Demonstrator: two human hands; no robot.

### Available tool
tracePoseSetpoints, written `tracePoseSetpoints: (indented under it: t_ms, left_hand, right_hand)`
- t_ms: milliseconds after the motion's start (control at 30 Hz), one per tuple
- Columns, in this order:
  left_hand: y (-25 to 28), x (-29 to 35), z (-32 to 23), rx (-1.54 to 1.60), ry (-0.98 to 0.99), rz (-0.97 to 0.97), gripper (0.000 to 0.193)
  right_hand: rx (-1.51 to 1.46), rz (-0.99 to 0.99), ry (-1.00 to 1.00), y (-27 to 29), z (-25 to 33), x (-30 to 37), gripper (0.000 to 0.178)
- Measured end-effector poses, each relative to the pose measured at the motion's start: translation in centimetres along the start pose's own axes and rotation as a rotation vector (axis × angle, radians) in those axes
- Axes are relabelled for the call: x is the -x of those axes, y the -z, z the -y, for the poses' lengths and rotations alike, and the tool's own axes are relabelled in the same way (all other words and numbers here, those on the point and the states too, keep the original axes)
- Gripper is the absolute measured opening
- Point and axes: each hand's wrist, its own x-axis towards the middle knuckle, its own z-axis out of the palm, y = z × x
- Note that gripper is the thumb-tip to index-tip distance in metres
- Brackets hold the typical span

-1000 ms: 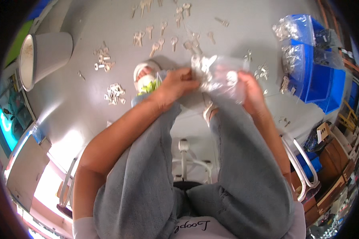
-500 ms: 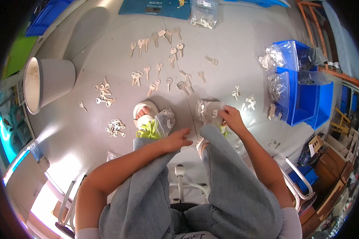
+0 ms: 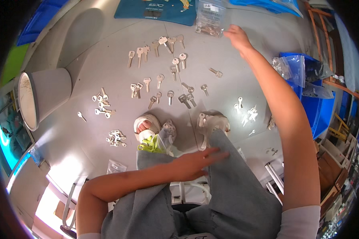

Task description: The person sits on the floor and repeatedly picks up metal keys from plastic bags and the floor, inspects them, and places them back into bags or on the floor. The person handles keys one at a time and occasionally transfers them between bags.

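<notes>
My right hand (image 3: 237,38) reaches far forward, its bent fingers at the lower right corner of a clear plastic bag of keys (image 3: 210,28). Whether the fingertips pinch that bag does not show. Holding nothing, my left hand (image 3: 195,162) is blurred above my right knee, fingers apart. Another bag of keys (image 3: 211,124) lies on my right foot, and a third bag of keys (image 3: 168,133) rests beside my left foot. Loose metal keys (image 3: 170,95) are spread over the grey floor before my feet, with a heap of keys (image 3: 115,138) at the left.
A white bucket (image 3: 48,93) lies on its side at left. Blue bins (image 3: 321,109) with bagged keys stand at right. A blue mat (image 3: 155,14) lies at the far edge. More keys (image 3: 249,113) lie right of my feet.
My right hand has left the bag on my right foot and moved forward to the far bag. My left hand has swung right and nearer to me, over my knee. The view has shifted slightly.
</notes>
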Motion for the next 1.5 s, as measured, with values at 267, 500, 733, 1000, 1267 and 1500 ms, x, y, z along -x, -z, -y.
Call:
tracePoseSetpoints:
  t_ms: [267, 500, 733, 1000, 1267, 1500]
  left_hand:
    - [0.3, 0.0, 0.0, -0.046, 0.068, 0.252, 0.062]
    - [2.0, -0.3, -0.1, -0.113, 0.125, 0.135, 0.046]
    - [8.1, -0.5, -0.1, 0.405, 0.199, -0.742, 0.034]
    - [5.8, 0.8, -3.8, 0.862, 0.124, -0.583, 0.024]
    - [1.7, 2.0, -5.3, 0.724, 0.099, -0.632, 0.02]
    - [1.2, 2.3, -5.3, 0.7, 0.149, -0.646, 0.021]
  right_hand:
    - [-0.137, -0.068, -0.228, -3.8, -1.6, -3.3, 0.04]
    - [-0.402, -0.045, -0.01, -2.5, 0.1, 1.0, 0.024]
    - [-0.685, 0.371, -0.055, 4.2, 6.7, 14.6, 0.014]
    - [-0.942, 0.377, -0.022, 3.8, 4.2, 25.6, 0.013]
    - [-1.08, 0.322, -0.067, 4.2, 2.9, 31.9, 0.021]
    - [-1.178, 0.26, -0.263, 4.0, 3.1, 35.4, 0.024]
